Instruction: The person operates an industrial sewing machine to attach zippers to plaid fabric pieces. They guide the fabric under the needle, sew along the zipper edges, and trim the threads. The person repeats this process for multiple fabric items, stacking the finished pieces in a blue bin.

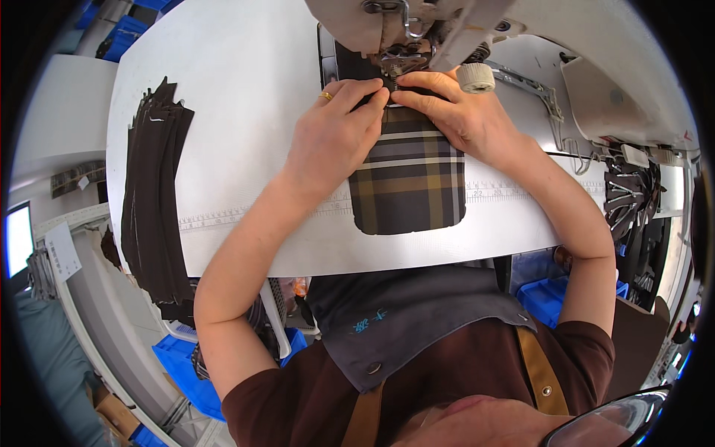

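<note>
A plaid fabric piece [410, 195] in dark grey, tan and white, with rounded lower corners, lies flat on the white sewing table, its upper end under my fingers. My left hand [333, 128], a ring on one finger, pinches dark material at that upper end with thumb and forefinger. From the other side, my right hand [468, 113] has its thumb and fingers closed on the same spot. Just above my fingertips is the presser foot area [398, 65] of a sewing machine [439, 30]. What exactly lies between the fingertips is mostly hidden.
A stack of dark fabric strips [155, 190] lies on the table's left side, hanging over the front edge. A printed ruler tape [491, 191] crosses the white table [238, 141]. Blue bins [182, 365] stand below, and dark cut pieces [633, 194] hang at right.
</note>
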Demonstrator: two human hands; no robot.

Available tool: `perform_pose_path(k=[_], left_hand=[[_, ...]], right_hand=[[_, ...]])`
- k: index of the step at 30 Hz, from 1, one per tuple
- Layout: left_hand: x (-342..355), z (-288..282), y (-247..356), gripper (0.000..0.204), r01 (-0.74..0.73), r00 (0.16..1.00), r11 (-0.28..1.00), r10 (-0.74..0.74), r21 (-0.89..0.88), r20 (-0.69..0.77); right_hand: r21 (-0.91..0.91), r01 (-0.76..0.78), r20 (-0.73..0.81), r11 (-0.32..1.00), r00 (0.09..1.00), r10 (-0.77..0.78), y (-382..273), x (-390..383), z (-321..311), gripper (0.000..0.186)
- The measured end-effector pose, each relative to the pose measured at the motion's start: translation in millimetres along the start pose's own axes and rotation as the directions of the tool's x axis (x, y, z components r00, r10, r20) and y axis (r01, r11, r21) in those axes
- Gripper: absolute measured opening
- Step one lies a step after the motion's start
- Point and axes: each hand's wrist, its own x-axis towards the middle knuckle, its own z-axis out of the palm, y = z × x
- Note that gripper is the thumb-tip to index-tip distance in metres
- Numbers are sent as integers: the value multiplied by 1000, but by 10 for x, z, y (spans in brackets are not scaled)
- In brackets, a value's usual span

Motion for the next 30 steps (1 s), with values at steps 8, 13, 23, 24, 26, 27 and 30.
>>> perform_pose_path(k=[8, 13, 23, 24, 26, 27, 30], left_hand=[[20, 14, -55, 22, 95, 996, 988, -93, -119, 14], [63, -55, -84, 22, 179, 984, 960, -170, -216, 59], [229, -31, -208, 17, -17, 997, 1000, 16, 12, 77], [246, -42, -209, 16, 142, 987, 980, -129, -137, 98], [293, -88, -205, 14, 439, 898, 804, -390, -401, 202], [298, -92, -221, 14, 458, 889, 779, -400, -428, 223], [296, -101, -260, 14, 465, 885, 741, -387, -485, 258]], right_hand=[[808, -523, 587, -272, 671, 453, 145, 81, -221, 16], [569, -451, 155, 688, 880, 449, -13, 120, -151, 18], [79, -16, -205, 997, 978, 32, 48, 179, 129, 8], [68, -11, -201, 998, 979, 25, 48, 184, 119, 8], [-110, -15, -81, 994, 997, 6, -3, 188, 94, 9], [-196, -5, -18, 981, 1000, 2, -41, 197, 84, 11], [-324, 66, 52, 944, 997, -52, -180, 278, -2, 16]])
